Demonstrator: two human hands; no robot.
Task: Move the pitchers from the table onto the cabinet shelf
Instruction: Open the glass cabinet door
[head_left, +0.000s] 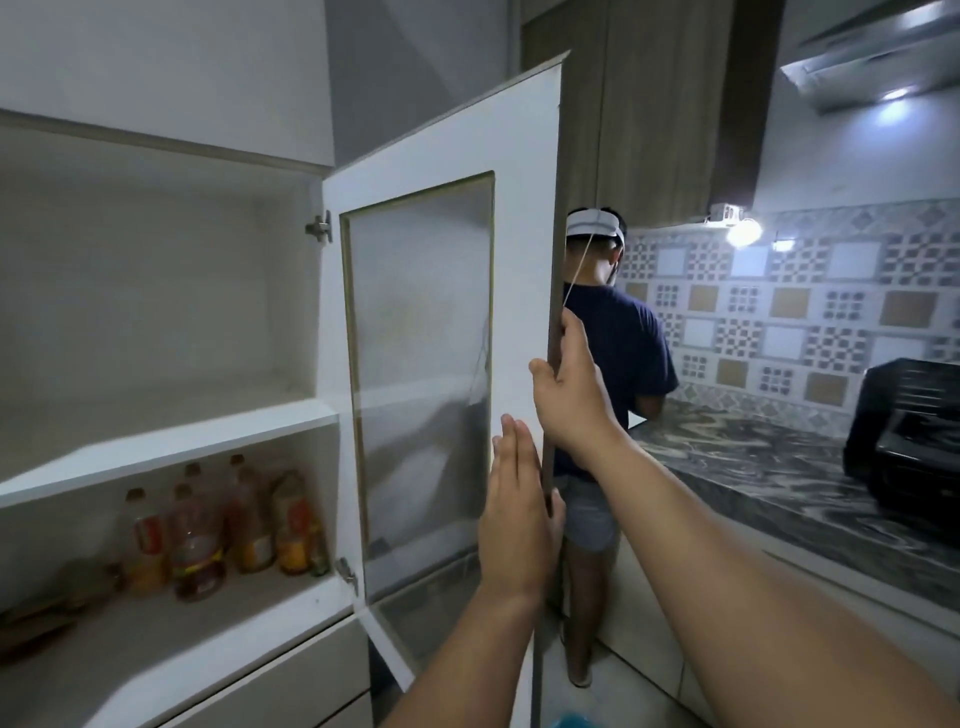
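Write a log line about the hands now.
cabinet door: open | left hand: flat against it | right hand: grips its edge | pitchers: not visible

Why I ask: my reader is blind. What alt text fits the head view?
The right hand grips the edge of an open white frosted-glass cabinet door, the left hand flat against it; plastic bottles stand on the lower white shelf.

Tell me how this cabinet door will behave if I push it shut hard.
The cabinet door should swing as one rigid piece on its two hinges. Its frosted panel looks like glass, so a slam might crack it. The thin edge suggests it's fairly light.
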